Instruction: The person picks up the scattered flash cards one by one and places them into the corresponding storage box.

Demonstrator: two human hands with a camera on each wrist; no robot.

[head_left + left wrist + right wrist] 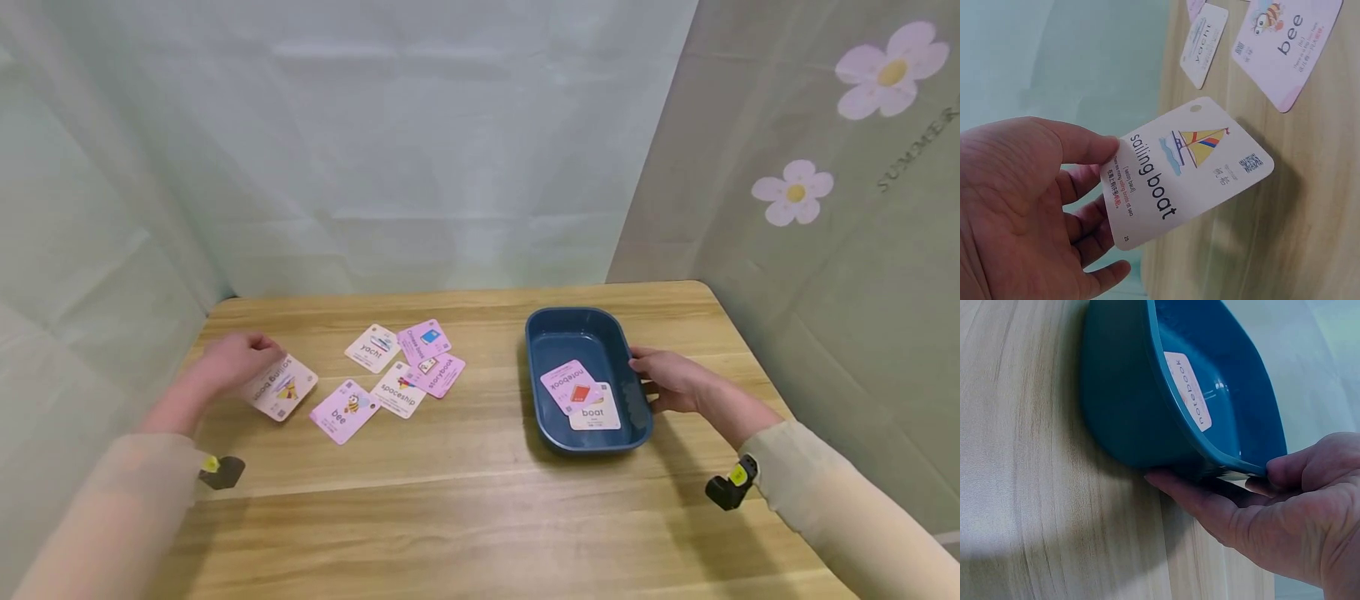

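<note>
while left hand (1029, 209) pinches sailing boat flashcard (1188, 178), right hand (1297, 519) grips blue tray (1122, 394); steadying it, i guess

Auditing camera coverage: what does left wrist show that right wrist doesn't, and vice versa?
Only left wrist: the left hand pinching the sailing boat card, plus the yacht card, bee card and slivers of other cards at the top edge.
Only right wrist: the right hand gripping the blue tray, with the notebook card inside.
Both: the wood-grain table and pale backdrop.
</note>
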